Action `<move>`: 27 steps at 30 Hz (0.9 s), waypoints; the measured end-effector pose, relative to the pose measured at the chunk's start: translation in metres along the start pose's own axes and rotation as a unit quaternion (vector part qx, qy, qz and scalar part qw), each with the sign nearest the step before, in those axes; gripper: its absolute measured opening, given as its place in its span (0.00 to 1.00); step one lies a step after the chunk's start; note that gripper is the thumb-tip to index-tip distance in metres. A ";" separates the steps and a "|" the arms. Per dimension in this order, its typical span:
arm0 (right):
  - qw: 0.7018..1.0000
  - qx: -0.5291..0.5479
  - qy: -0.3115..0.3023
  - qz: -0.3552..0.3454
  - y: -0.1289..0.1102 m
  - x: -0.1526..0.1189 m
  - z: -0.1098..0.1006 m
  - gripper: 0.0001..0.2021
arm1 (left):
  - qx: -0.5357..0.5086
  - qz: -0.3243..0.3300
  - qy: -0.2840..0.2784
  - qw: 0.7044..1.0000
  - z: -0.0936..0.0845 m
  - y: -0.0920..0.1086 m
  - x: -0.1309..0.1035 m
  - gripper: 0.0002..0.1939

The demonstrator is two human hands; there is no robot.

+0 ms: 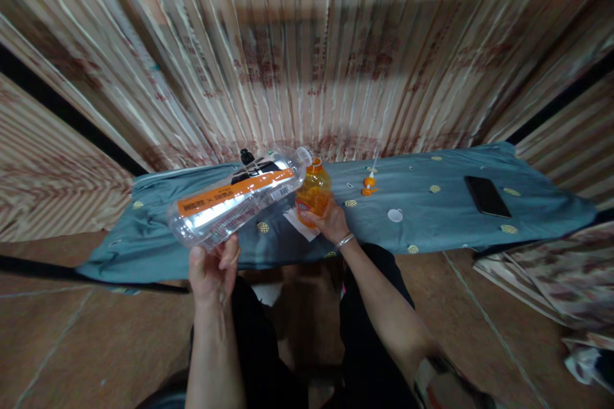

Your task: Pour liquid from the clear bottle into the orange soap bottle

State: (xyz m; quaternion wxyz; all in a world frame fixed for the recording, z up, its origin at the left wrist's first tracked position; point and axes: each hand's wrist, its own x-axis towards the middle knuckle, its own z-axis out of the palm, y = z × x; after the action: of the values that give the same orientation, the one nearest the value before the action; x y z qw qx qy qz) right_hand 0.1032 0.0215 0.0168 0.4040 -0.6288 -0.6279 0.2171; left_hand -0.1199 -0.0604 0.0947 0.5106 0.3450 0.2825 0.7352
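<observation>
My left hand point(215, 268) grips the lower end of a large clear plastic bottle point(240, 198) with an orange and silver label. The bottle is tilted, its open neck pointing right at the mouth of a smaller orange bottle point(314, 190). Around that orange bottle my right hand point(330, 220) is closed, holding it upright over a white paper point(302, 225). Whether liquid runs between the two mouths I cannot tell. To the right lies an orange pump top point(369, 185) with a clear tube.
The narrow table has a teal patterned cloth point(432, 230). On it lie a black phone point(487, 196) at the right and a white round disc point(394, 215). A black pump top point(247, 156) shows behind the clear bottle. Striped curtains point(288, 45) hang close behind the table.
</observation>
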 end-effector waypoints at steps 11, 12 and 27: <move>1.000 0.003 -0.008 0.007 -0.002 0.000 -0.002 0.32 | 0.004 -0.001 0.001 1.000 0.000 0.000 0.000 0.30; 1.000 0.002 -0.006 0.009 -0.001 0.000 -0.002 0.33 | 0.008 -0.001 0.000 1.000 0.000 0.000 0.000 0.30; 1.000 0.003 -0.004 0.005 -0.001 0.000 -0.001 0.31 | 0.013 -0.004 -0.001 1.000 0.001 0.001 0.000 0.30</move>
State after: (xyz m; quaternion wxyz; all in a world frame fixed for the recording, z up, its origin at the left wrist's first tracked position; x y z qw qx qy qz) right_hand 0.1033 0.0215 0.0184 0.4021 -0.6302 -0.6256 0.2233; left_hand -0.1202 -0.0608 0.0960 0.5092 0.3515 0.2925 0.7291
